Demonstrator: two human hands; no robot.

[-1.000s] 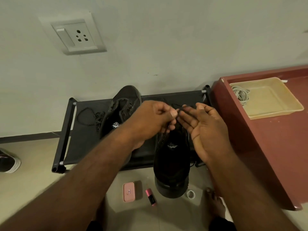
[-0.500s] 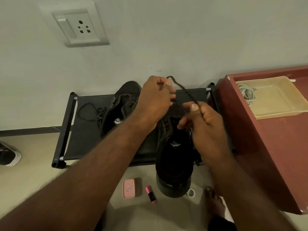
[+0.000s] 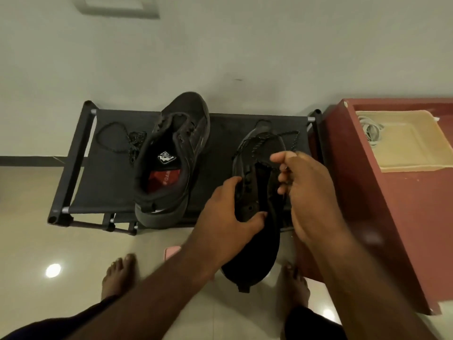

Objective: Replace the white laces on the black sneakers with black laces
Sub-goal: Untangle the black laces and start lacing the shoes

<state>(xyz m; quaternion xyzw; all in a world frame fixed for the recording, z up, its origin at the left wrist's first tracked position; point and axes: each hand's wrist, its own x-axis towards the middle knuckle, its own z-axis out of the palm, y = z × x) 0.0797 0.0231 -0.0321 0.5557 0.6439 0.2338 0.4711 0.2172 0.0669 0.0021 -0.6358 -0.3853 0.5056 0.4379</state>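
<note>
Gripping the near sneaker (image 3: pixel 255 241) at its eyelet edge, the left hand (image 3: pixel 228 217) steadies it while the right hand (image 3: pixel 308 190) pinches a black lace (image 3: pixel 257 148) above a rack (image 3: pixel 103 173).

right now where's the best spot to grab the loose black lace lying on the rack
Pinch the open loop of the loose black lace at the rack's left end, coming straight down. That loop lies flat and apart on bare fabric, while the other end is bunched tight against the left sneaker, leaving fingers little room.
</note>
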